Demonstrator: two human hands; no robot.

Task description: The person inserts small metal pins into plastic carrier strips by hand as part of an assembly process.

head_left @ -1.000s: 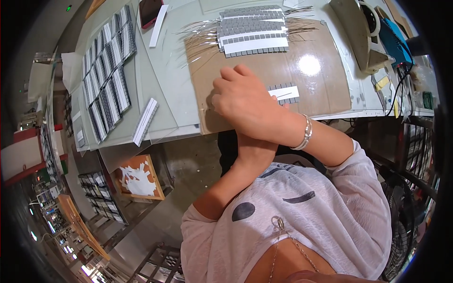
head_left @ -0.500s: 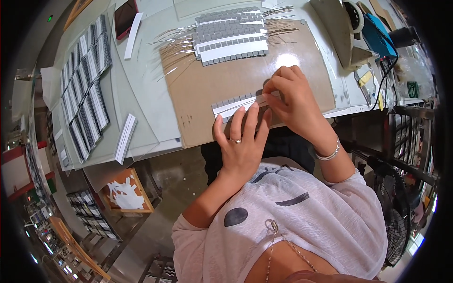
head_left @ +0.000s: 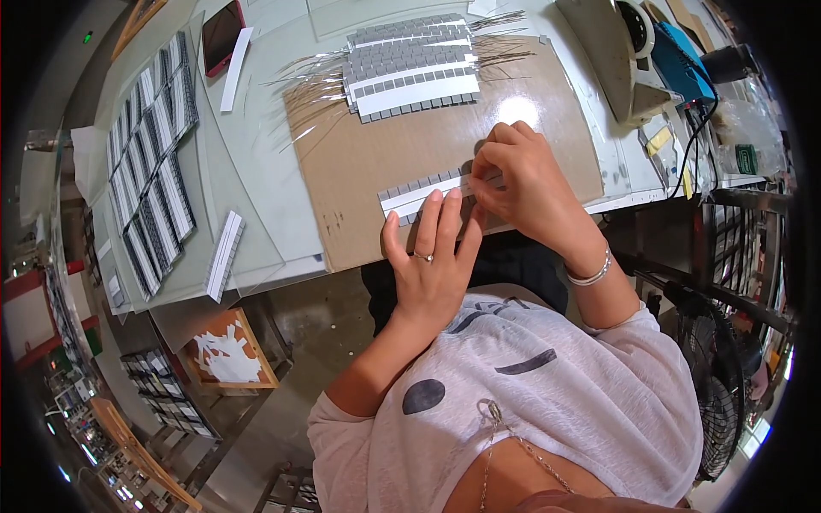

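Note:
A white strip carrying a row of small grey squares (head_left: 417,191) lies on a brown cardboard sheet (head_left: 359,162) near the table's front edge. My left hand (head_left: 432,261), with a ring on one finger, lies flat with its fingers spread, the fingertips pressing on the strip's near edge. My right hand (head_left: 522,184), a bracelet at its wrist, pinches the strip's right end between thumb and fingertips. At the cardboard's far edge sits a stack of similar grey-square strips (head_left: 412,67) with thin wires sticking out at both sides.
Rows of finished strips (head_left: 152,171) lie on a glass pane at the left, with loose white strips (head_left: 224,255) beside them and a red phone (head_left: 221,36) at the back. A tape dispenser (head_left: 617,47), a blue tool (head_left: 680,68) and cables crowd the right. A fan (head_left: 723,402) stands below.
My hands, first stacked over the cardboard's front, have parted. The left now lies flat on the strip and the right has pinched its right end. The view shifted slightly.

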